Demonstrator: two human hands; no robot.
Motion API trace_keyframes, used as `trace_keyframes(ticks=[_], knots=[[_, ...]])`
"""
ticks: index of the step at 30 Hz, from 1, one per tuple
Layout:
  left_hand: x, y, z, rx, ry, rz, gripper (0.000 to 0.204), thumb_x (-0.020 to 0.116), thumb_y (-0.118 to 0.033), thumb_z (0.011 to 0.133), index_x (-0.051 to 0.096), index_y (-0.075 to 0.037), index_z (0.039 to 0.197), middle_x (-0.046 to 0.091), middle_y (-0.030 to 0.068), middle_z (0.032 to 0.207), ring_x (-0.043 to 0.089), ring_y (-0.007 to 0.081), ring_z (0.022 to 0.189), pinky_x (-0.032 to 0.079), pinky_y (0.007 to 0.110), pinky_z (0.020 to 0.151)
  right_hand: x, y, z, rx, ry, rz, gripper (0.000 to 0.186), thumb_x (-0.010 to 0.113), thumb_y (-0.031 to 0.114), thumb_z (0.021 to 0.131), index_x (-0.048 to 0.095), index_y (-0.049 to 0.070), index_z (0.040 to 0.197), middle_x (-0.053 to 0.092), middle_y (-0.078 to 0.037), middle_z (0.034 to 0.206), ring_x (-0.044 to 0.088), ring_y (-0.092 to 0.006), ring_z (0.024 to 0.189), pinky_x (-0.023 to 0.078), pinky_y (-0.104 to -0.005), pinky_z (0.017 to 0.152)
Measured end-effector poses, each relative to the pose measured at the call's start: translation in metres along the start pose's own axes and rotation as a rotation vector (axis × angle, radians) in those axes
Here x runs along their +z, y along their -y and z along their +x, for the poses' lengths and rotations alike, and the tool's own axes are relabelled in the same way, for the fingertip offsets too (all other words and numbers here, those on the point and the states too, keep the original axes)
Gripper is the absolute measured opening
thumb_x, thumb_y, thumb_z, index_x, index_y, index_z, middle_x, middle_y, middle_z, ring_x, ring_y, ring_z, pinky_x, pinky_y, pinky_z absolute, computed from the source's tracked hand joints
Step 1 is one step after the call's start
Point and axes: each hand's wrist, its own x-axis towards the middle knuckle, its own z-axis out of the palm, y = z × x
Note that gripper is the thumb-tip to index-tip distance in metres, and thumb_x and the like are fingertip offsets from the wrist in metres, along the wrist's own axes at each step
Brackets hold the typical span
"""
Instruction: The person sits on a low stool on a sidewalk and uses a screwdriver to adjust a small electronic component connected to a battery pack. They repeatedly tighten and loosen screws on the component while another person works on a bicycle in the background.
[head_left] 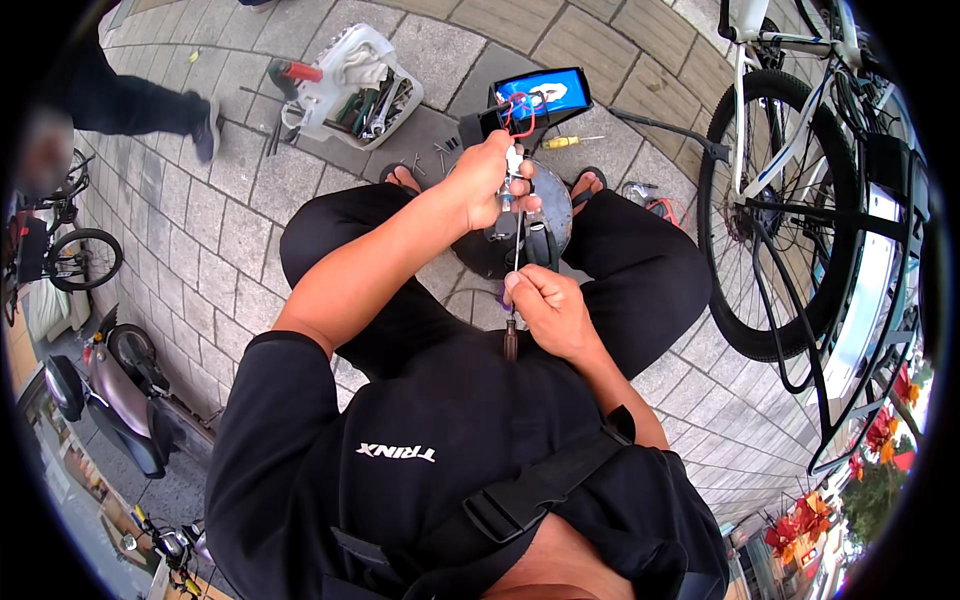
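Observation:
My left hand (490, 185) is closed round a small silver-and-white part (507, 200), mostly hidden by the fingers. Below it, my right hand (550, 308) pinches a screwdriver (511, 342) with a dark brown handle; its thin shaft reaches up toward the left hand. A bit of purple shows by the right fingertips. Just beyond my left hand is a black box (482, 126) with red wires (525, 112) looping out. A round, scuffed grey stool top (563, 190) lies beneath my hands, with a black part (541, 243) on it.
A clear plastic bin (400, 128) of wrenches stands far left of centre. Beside it are loose screws (441, 150), a black case with a blue inside (570, 92) and a yellow screwdriver (562, 142). A bicycle (735, 120) stands right; a scooter (125, 400) left. A person's leg (150, 105) is at upper left.

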Motion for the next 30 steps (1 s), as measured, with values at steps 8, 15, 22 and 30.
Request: trace_keyframes(ticks=[8,15,22,30], knots=[[-0.003,-0.004,0.002,-0.046,0.059,0.016,0.015,0.042,-0.027,0.101,0.050,-0.015,0.094,0.055,-0.0011,0.074,0.042,0.0086,0.049,0.057,0.037,0.059,0.007,-0.006,0.001,0.025,0.009,-0.007,0.031,0.059,0.022,0.104,0.064,-0.001,0.084,0.055,-0.001,0.069,0.049,-0.0069,0.067,0.043,-0.0291,0.061],[-0.003,-0.001,0.002,-0.075,0.047,-0.007,0.016,0.045,-0.028,0.101,0.051,-0.015,0.094,0.056,0.0003,0.073,0.044,0.0107,0.049,0.048,0.035,0.051,0.008,-0.009,0.010,-0.021,-0.016,-0.003,0.030,0.060,0.022,0.104,0.065,-0.001,0.086,0.059,-0.003,0.071,0.052,-0.0080,0.068,0.045,-0.0291,0.063],[0.001,-0.001,-0.001,-0.042,-0.008,0.040,0.017,0.044,-0.030,0.101,0.049,-0.013,0.099,0.055,0.0026,0.074,0.044,0.0120,0.050,0.050,0.036,0.051,0.001,-0.005,0.013,0.049,0.033,-0.005,0.032,0.059,0.024,0.105,0.066,-0.001,0.087,0.060,-0.004,0.072,0.054,-0.0086,0.069,0.046,-0.0287,0.064],[0.013,0.001,-0.013,-0.022,-0.043,0.078,0.020,0.042,-0.030,0.101,0.046,-0.010,0.102,0.054,0.0042,0.074,0.044,0.0133,0.050,0.060,0.045,0.056,-0.010,0.007,0.010,0.085,0.128,-0.053,0.032,0.056,0.025,0.106,0.063,0.000,0.087,0.057,-0.002,0.069,0.051,-0.0083,0.068,0.045,-0.0298,0.064]])
